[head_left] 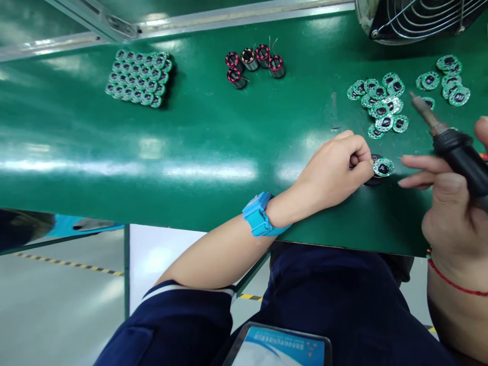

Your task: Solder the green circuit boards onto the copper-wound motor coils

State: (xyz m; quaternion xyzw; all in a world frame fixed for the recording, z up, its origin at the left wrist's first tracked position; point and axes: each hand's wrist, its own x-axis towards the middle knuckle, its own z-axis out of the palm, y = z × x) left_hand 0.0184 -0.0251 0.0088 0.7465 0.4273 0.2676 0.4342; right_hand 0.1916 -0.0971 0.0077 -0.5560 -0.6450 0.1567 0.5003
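Observation:
My left hand [335,161], with a blue band at the wrist, is closed in a pinch at the left edge of a small round green circuit board [383,167]. That board lies over a dark round piece [371,182], mostly hidden under it and my fingers. In my right hand [450,203] is a soldering iron [453,145], its tip angled up and left, above the table and apart from the board. Two fingers of this hand stretch toward the board without touching it. Loose circuit boards [379,109] lie scattered just beyond.
On the green table [171,137], stacked circuit boards [139,77] form a block at the far left. Several wire-wound motor coils [249,59] stand at the back middle. A fan [427,18] occupies the back right corner. More boards [452,81] lie below it.

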